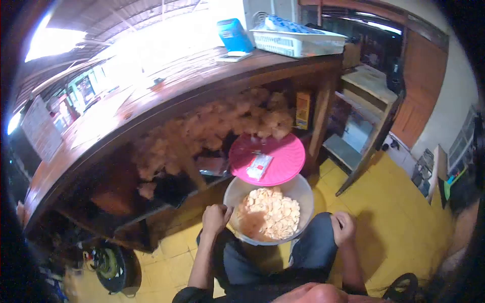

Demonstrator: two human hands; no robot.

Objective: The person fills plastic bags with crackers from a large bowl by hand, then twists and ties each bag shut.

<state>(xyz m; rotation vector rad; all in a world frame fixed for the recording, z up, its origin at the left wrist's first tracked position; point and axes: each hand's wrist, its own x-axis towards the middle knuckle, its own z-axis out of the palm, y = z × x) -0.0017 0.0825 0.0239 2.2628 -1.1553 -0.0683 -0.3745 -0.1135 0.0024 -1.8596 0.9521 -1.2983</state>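
As I look down in the head view, the round tub (307,203) of pale chips (277,211) lies ahead of me, between my two hands and showing no long axis. My left hand (216,218) is nearer, just beside its left rim; the fingers curl under, so I cannot tell whether they grip anything. My right hand (344,228) lies farther off, by my right knee (317,236), loosely half open with nothing visible in it. Beyond the chips, the pink lid (287,157) overlaps the tub's far rim, carrying a small packet (259,167).
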